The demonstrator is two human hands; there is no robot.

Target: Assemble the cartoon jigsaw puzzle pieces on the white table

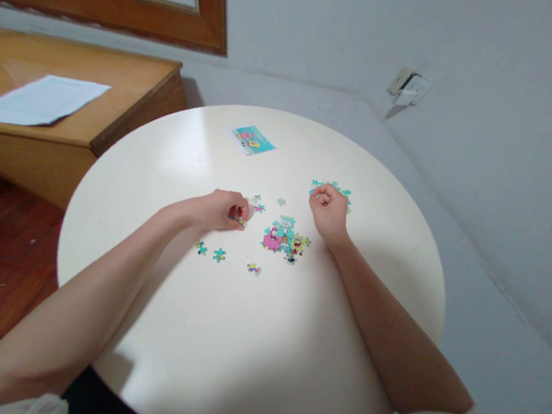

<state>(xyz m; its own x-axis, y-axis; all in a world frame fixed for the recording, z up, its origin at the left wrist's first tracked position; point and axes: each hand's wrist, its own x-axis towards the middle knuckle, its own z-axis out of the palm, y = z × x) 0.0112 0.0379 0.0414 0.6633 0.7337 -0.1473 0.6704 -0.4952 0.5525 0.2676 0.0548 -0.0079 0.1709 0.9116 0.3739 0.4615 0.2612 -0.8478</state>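
Note:
On a round cream table (244, 334) lies a partly joined cartoon jigsaw cluster (285, 236). My left hand (224, 210) rests just left of it, fingers curled and pinched on a small puzzle piece (236, 217). My right hand (328, 209) sits to the right of the cluster as a loose fist; whether anything is inside it stays hidden. Behind that fist lies a group of teal pieces (343, 192). Loose pieces (219, 254) are scattered in front of my left hand, and a few more (259, 204) lie between both hands.
A small picture card (252, 140) lies at the table's far side. A wooden desk (121, 88) with a white paper sheet (39, 99) stands at the left. A grey wall with a socket (408, 87) runs along the right. Dark wood floor (1, 271) shows at the left.

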